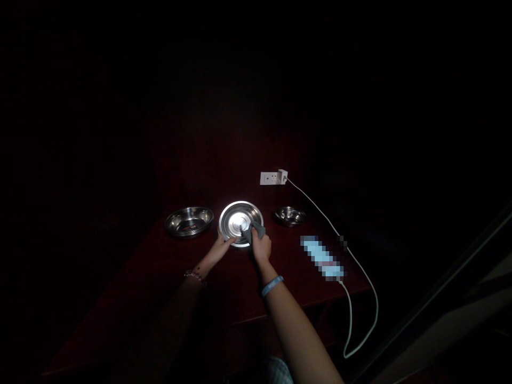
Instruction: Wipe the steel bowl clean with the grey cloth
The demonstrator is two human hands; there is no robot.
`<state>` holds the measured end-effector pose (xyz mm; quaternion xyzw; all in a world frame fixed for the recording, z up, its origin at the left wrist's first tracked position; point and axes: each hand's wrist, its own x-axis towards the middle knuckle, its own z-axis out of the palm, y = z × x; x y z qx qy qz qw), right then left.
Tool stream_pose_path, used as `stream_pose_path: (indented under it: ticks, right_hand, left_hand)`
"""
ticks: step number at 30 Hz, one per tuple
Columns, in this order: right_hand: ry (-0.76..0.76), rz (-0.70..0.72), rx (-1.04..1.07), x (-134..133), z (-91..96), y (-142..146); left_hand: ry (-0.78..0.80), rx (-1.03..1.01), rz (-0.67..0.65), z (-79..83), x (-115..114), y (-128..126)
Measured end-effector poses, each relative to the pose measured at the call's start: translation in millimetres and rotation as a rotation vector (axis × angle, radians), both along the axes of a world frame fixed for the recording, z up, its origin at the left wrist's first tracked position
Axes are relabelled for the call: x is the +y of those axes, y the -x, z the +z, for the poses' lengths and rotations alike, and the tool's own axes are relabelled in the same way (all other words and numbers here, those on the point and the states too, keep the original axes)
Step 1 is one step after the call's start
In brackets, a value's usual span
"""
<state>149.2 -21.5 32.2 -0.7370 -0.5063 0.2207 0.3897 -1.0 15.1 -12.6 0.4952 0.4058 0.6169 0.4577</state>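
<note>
Red table [236, 290] in near-dark | my left hand [217, 249] pinches the tilted steel bowl [239, 220] at centre by its rim; right hand [262, 247] clutches grey cloth [258, 230] against its inside | wiping, I judge; next stroke calls for a steady hold | wide dish [189, 220] left, small bowl [290, 215] right, room toward the front edge [256, 318]

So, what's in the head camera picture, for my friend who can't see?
A left hand holds a shiny metal bowl and a right hand holds a gray cloth against it. Another bowl sits left and a smaller bowl right, on a dimly lit red table.
</note>
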Motion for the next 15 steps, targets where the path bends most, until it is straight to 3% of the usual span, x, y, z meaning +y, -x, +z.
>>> stream_pose_path:
  ticks: [5, 10, 15]
  right_hand:
    - [0.021, -0.005, -0.010, -2, 2.1, 0]
    - [0.022, -0.008, -0.004, -4, 2.1, 0]
    - [-0.003, 0.000, 0.008, -4, 1.7, 1]
  left_hand:
    - [0.142, -0.024, -0.009, 9.5, -6, 4]
    - [0.117, -0.070, -0.083, 17.5, -14, 12]
    - [0.136, -0.052, 0.003, 21.1, -11, 19]
